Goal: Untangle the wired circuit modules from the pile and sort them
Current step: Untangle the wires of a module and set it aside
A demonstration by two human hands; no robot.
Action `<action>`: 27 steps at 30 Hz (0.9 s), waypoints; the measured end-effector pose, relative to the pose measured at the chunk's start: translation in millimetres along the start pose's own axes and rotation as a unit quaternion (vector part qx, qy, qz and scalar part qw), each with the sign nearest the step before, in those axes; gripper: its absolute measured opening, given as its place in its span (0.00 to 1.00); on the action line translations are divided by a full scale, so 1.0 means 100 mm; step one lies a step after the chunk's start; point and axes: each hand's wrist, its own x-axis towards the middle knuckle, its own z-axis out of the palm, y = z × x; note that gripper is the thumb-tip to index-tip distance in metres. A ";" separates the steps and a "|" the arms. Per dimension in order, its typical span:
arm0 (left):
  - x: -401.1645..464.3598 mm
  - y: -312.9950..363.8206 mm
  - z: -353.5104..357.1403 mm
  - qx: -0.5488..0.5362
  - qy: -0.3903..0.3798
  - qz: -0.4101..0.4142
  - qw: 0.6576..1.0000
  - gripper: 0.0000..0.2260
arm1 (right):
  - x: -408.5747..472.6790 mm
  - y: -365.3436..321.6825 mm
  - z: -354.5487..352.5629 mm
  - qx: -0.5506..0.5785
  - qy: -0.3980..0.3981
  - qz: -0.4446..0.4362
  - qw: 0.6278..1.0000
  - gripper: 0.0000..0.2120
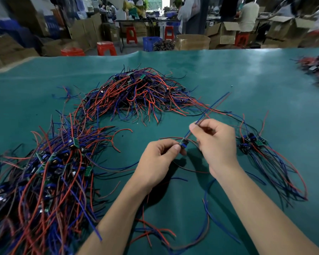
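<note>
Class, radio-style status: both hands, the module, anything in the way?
Left hand pinches module. Right hand pinches its wires. Nothing blocking; big pile lies beyond.

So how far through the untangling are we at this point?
Early on. Done: a small sorted bunch lies to the right, modules together. In hand: the left hand pinches one module while the right hand holds its wires. Left: the far tangled pile and the large near-left heap, by far the bulk.

One head-worn camera looks forward and down, close over the table (228, 74).
</note>
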 end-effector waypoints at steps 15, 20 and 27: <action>0.01 -0.04 0.02 0.029 0.049 -0.002 0.998 0.10 | 0.45 0.09 -0.57 -0.031 0.334 -0.024 0.942 0.17; 0.04 -0.07 0.04 -0.039 0.111 -0.015 0.993 0.11 | 0.28 0.00 -0.42 -0.062 0.148 0.009 0.987 0.11; 0.03 -0.06 0.01 -0.030 0.073 -0.005 0.997 0.12 | -0.17 -0.09 0.06 -0.019 -0.198 -0.036 0.979 0.03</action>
